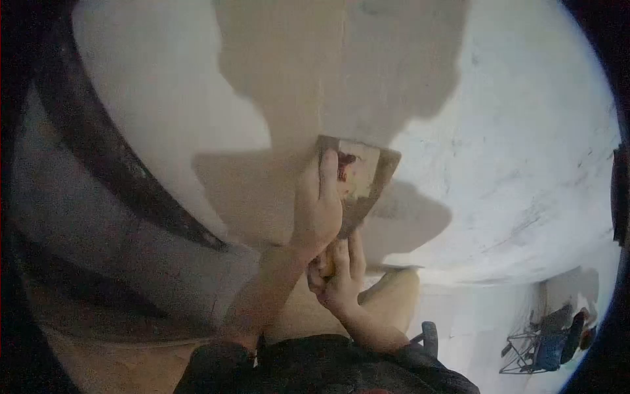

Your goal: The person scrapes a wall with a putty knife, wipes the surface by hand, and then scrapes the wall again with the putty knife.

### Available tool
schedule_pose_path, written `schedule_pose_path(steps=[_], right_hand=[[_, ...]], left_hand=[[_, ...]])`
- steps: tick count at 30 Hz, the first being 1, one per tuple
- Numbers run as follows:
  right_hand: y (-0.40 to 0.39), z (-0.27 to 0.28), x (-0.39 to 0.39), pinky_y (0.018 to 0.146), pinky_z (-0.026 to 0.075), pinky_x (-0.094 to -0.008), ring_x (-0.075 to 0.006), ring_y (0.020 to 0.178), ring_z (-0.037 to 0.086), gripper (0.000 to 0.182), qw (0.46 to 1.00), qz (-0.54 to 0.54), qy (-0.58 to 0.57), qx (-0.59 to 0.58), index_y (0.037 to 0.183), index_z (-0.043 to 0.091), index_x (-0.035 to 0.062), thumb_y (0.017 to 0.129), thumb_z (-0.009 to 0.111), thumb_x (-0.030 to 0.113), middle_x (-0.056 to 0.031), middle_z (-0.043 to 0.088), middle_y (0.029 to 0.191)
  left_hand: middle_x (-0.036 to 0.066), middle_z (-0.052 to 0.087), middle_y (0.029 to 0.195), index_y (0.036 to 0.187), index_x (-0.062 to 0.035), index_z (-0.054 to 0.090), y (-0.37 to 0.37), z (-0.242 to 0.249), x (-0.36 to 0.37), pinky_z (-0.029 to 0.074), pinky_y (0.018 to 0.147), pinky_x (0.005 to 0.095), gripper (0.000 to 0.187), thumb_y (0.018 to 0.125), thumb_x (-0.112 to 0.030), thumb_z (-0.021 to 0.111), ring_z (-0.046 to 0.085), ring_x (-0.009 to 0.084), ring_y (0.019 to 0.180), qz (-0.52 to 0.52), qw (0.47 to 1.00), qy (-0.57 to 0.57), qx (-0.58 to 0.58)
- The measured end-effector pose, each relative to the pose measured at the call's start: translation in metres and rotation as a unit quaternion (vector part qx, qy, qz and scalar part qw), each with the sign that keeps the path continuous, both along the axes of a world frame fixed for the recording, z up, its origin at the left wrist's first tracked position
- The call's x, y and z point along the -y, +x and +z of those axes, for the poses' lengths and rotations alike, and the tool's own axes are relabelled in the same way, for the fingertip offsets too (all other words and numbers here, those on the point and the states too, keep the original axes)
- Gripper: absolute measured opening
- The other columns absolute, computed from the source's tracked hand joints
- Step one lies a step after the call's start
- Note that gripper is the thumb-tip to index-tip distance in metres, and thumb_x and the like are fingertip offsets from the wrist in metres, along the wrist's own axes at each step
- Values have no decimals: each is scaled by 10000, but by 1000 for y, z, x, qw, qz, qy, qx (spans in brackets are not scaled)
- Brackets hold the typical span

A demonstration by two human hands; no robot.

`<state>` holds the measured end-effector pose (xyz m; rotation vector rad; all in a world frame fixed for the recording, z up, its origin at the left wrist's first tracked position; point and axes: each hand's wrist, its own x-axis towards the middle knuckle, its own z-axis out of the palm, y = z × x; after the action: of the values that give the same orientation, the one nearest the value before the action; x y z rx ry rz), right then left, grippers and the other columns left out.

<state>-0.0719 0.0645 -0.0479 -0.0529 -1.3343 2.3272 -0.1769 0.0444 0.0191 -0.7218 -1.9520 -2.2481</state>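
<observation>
A wide, triangular putty knife [369, 194] is against the pale wall surface in front of me, in the middle of the head view. Pale material and a dark red patch show on its blade. My left hand [319, 200] lies along the blade's left side, its fingers stretched up and pressed to it; some of them are hidden. Lower down, my right hand [341, 279] is closed, its fingers wrapped round the yellowish handle [327, 264]. Both forearms are raised towards the wall.
The pale wall surface [518, 144] fills most of the view, with dark smudges on the right. Shadows fall across its middle. A dark band [131, 171] curves down the left. At the lower right stands a metal-framed object with blue fabric [548, 351].
</observation>
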Motion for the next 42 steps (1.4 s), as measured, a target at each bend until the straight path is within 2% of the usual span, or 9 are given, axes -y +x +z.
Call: schedule_pose_path(steps=[2,6,11,12,20,27,34,36,42], right_hand=[[1,6,3,316,300,-222,-81,392,404,436,1000,5,-13,7,1366,246,93,975,360,247,-62,498,685],[3,1,1,324,319,-214,-73,391,413,439,999,-2,4,36,1369,252,89,978,356,258,-47,495,660],[-14,8,-14,328,325,-210,-69,390,407,437,995,-22,92,-29,1356,267,64,980,362,266,-46,499,668],[-8,28,-9,327,321,-212,-69,394,409,438,1000,-2,9,-5,1343,271,36,982,361,266,-45,499,665],[0,1,-14,341,345,-216,-66,422,445,389,989,-66,132,25,1310,307,26,981,331,231,-36,501,672],[9,3,-9,323,299,-211,-77,385,397,391,999,-18,0,37,1329,305,68,977,361,227,-38,501,678],[-5,8,-15,338,340,-207,-68,411,415,412,996,-54,72,-10,1345,285,40,979,344,220,-31,495,687],[5,-3,-9,339,339,-204,-70,411,414,476,998,-46,36,13,1402,217,47,979,351,217,-36,478,684],[14,28,-2,336,328,-211,-70,400,406,478,999,-17,19,23,1396,227,59,980,375,242,-40,474,686]], left_hand=[[125,548,777,918,66,506,13,21,0,433,704,306,397,989,-298,365,530,185,723,38,996,-24,82],[101,548,757,905,53,525,5,3,-2,444,669,315,445,989,-343,341,512,176,683,54,997,-36,-41],[106,552,754,887,60,532,5,31,-7,437,674,306,463,985,-355,350,503,167,695,36,999,8,-21],[104,555,757,887,60,535,6,39,-7,437,674,301,464,985,-355,352,504,162,699,24,1000,14,-10],[81,572,773,916,28,536,4,3,-17,454,607,281,471,991,-385,322,527,141,665,6,1000,20,20],[97,564,810,931,45,546,4,-7,-22,449,705,298,462,998,-349,316,515,155,733,64,997,-2,-30],[127,567,801,947,46,545,-7,-4,-19,443,697,334,469,978,-384,363,526,194,727,107,984,-82,-117],[118,569,771,931,41,553,7,-3,-20,440,667,330,455,976,-373,371,527,180,708,40,999,17,-32],[90,561,754,890,31,548,21,33,-5,445,680,321,459,980,-379,362,523,180,698,50,998,-17,-27]])
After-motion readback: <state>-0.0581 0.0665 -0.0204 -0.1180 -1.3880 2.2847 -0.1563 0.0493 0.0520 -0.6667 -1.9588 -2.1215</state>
